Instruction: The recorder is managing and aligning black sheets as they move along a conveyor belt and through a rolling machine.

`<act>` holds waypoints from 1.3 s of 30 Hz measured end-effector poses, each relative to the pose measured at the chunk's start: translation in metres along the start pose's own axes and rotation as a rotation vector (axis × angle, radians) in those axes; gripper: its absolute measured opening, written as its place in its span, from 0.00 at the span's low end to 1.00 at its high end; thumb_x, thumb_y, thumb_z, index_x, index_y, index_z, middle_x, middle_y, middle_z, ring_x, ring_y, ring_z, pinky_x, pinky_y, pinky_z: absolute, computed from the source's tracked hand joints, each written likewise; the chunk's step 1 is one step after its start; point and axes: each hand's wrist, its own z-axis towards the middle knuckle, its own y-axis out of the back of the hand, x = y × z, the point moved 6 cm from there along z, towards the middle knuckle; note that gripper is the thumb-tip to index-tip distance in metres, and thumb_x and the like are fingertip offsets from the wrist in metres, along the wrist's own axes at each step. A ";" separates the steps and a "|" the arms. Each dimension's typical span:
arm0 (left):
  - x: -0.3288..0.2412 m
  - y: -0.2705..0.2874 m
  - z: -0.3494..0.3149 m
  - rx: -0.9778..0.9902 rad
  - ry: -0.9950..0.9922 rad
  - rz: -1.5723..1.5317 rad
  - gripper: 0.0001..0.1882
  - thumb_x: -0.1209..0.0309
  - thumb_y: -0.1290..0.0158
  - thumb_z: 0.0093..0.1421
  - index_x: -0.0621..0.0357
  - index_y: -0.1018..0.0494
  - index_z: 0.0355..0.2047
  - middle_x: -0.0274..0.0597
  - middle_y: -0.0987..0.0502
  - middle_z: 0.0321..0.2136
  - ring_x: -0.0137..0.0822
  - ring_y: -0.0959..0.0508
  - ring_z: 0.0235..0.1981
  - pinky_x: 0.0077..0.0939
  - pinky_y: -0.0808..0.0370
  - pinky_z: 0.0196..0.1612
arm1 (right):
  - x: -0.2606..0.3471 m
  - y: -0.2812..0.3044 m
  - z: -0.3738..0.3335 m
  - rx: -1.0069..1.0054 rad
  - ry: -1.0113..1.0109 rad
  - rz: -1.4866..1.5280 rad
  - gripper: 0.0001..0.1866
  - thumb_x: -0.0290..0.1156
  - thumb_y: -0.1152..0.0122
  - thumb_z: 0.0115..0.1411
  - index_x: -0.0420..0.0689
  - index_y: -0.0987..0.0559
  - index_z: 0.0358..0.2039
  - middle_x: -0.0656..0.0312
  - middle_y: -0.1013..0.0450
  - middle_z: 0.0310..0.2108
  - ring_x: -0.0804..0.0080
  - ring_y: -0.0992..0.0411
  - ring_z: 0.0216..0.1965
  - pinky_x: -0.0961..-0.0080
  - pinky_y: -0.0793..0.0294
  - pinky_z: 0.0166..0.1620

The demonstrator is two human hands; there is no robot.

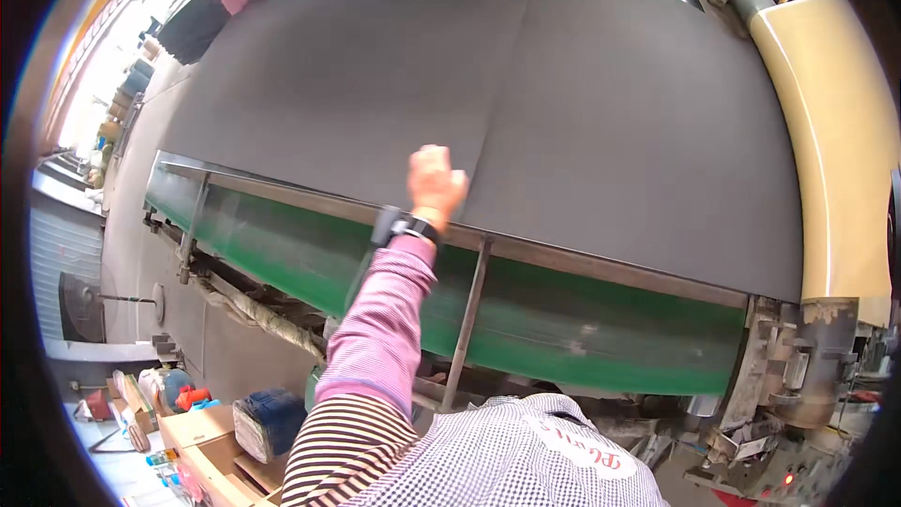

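- Dark grey sheet (601,122), spread flat ahead, beyond the metal rail (610,268), with thin line (507,66) running from far side to near side.
- Left hand (436,183) over the sheet, near its front edge, just left of the line; fingers folded inward, grip narrow; cannot tell whether holding or touching something.
- Dark watch (417,227) at left wrist.
- Green panel (601,329) below the rail; pale yellow roll (835,141) at right.

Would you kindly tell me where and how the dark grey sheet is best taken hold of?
Probably by its near edge, from the person's side, with a thumb-and-finger pinch if it lifts. The dark grey sheet lies broad and flat, so its middle offers little to grip; its near edge runs along the metal rail, close to the left hand.
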 end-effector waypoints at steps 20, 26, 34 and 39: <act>-0.049 -0.039 -0.034 0.767 0.130 -0.257 0.26 0.54 0.42 0.48 0.64 0.26 0.38 0.52 0.29 0.40 0.48 0.29 0.44 0.38 0.30 0.48 | 0.312 0.280 -0.070 -0.863 1.036 0.064 0.17 0.38 0.50 0.59 0.46 0.27 0.47 0.57 0.27 0.43 0.60 0.30 0.47 0.66 0.32 0.50; -0.119 -0.036 -0.033 0.830 0.095 -0.721 0.20 0.57 0.45 0.54 0.63 0.24 0.37 0.49 0.23 0.36 0.44 0.24 0.40 0.33 0.28 0.46 | 0.354 0.313 -0.002 -0.938 0.676 -0.173 0.20 0.36 0.44 0.51 0.47 0.27 0.46 0.57 0.30 0.38 0.60 0.31 0.42 0.66 0.30 0.45; 0.118 -0.020 -0.024 0.542 0.329 0.199 0.21 0.56 0.53 0.59 0.64 0.26 0.27 0.55 0.25 0.30 0.53 0.26 0.37 0.45 0.31 0.42 | 0.244 0.373 0.045 -0.909 0.627 -0.037 0.22 0.36 0.42 0.50 0.50 0.27 0.48 0.61 0.30 0.43 0.62 0.33 0.47 0.67 0.32 0.51; 0.124 -0.025 -0.064 0.570 0.137 -0.189 0.12 0.65 0.50 0.59 0.62 0.26 0.31 0.47 0.26 0.31 0.44 0.26 0.35 0.34 0.30 0.40 | 0.181 0.406 0.059 -1.002 0.603 -0.040 0.21 0.34 0.46 0.51 0.50 0.27 0.48 0.61 0.31 0.46 0.61 0.33 0.48 0.67 0.33 0.52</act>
